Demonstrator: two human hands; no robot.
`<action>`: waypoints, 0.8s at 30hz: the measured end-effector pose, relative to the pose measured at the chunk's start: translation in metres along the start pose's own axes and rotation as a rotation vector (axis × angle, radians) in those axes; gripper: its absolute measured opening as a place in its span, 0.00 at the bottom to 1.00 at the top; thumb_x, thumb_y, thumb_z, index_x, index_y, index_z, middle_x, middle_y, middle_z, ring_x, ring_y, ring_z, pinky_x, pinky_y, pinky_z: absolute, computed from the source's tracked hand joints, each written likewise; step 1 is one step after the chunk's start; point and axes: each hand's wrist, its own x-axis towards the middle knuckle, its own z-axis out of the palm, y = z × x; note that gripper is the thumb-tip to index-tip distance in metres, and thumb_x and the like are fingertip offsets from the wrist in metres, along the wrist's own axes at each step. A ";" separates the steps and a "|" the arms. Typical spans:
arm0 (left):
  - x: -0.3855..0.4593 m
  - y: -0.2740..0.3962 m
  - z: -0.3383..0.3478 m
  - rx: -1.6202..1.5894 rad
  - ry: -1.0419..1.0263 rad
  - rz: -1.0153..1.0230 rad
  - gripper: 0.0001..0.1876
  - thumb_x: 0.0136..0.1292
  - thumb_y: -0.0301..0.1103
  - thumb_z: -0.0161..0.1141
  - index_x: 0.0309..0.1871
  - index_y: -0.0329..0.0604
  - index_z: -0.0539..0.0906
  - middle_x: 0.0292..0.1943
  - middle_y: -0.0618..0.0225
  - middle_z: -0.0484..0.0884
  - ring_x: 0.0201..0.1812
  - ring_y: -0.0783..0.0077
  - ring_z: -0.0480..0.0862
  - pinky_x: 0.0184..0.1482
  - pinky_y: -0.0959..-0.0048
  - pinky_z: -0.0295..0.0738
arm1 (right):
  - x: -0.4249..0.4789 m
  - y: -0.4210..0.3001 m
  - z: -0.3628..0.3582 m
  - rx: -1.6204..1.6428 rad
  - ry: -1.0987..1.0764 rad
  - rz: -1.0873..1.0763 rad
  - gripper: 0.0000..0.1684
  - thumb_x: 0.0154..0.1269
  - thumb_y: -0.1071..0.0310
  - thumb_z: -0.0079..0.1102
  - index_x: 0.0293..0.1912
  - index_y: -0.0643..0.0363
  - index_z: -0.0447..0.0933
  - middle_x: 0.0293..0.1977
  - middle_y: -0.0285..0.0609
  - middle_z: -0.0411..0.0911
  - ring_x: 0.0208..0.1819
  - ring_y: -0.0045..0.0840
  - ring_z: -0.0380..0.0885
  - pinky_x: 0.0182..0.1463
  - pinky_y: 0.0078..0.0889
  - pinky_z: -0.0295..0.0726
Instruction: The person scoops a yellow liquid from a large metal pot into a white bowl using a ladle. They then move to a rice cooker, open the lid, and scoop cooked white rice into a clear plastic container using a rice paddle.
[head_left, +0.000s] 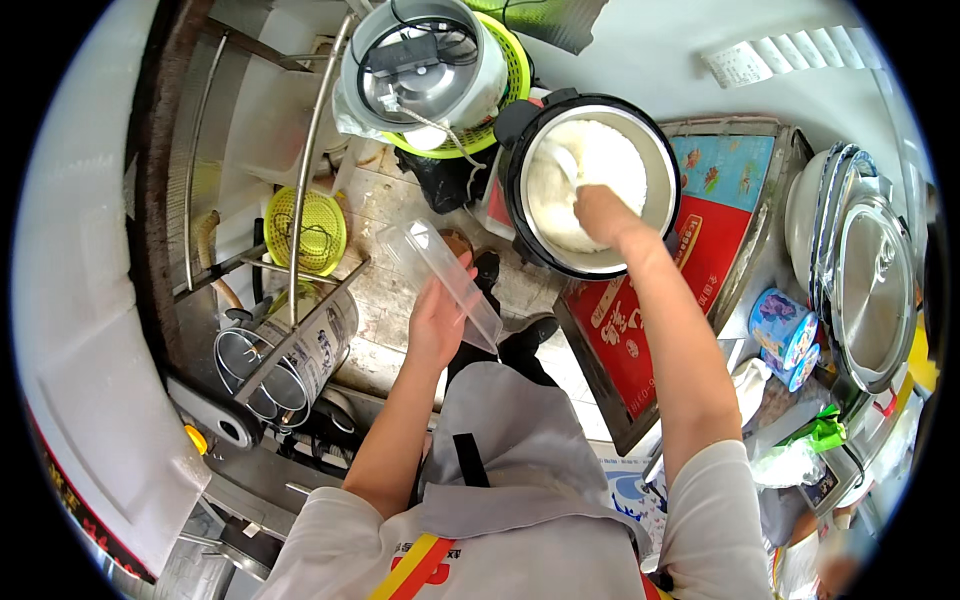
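Note:
My left hand (437, 319) holds a clear plastic container (450, 281), tilted, over the floor in front of my apron. Inside the round pot of an electric rice cooker (664, 176), my right hand (606, 216) grips a whitish rice paddle (561, 161). The paddle is blurred, and its blade rests against the white cooked rice (611, 150) that fills the bottom of the pot. The cooker has a black rim, and no lid covers it. Between the container and the cooker there is a gap.
A red and blue printed board (705, 247) lies beside the cooker. Behind it, a second pot (420, 71) stands in a green basket (517, 56). Metal rack bars (304, 165) rise at left. Stacked trays (874, 277) and tubs (782, 322) crowd the right. Another person's arm (802, 529) shows lower right.

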 end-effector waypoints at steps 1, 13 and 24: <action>-0.005 0.003 -0.001 0.004 0.032 -0.004 0.23 0.70 0.46 0.36 0.63 0.43 0.61 0.66 0.62 0.60 0.63 0.64 0.63 0.62 0.61 0.59 | -0.015 -0.014 -0.001 -0.049 0.028 0.029 0.13 0.59 0.76 0.44 0.38 0.71 0.76 0.38 0.61 0.77 0.42 0.45 0.78 0.46 0.38 0.77; -0.016 0.020 0.002 0.025 0.007 0.103 0.21 0.70 0.41 0.38 0.61 0.42 0.63 0.66 0.58 0.60 0.62 0.61 0.65 0.60 0.58 0.63 | -0.123 -0.033 0.012 -0.351 0.017 0.087 0.24 0.58 0.74 0.48 0.56 0.69 0.64 0.29 0.50 0.80 0.32 0.35 0.82 0.33 0.33 0.81; -0.009 0.013 -0.010 0.015 0.016 0.077 0.23 0.71 0.40 0.38 0.65 0.41 0.59 0.64 0.64 0.64 0.61 0.67 0.67 0.62 0.62 0.62 | -0.076 -0.018 -0.024 -0.542 0.238 0.019 0.22 0.56 0.75 0.51 0.53 0.66 0.69 0.26 0.46 0.80 0.30 0.31 0.82 0.32 0.29 0.81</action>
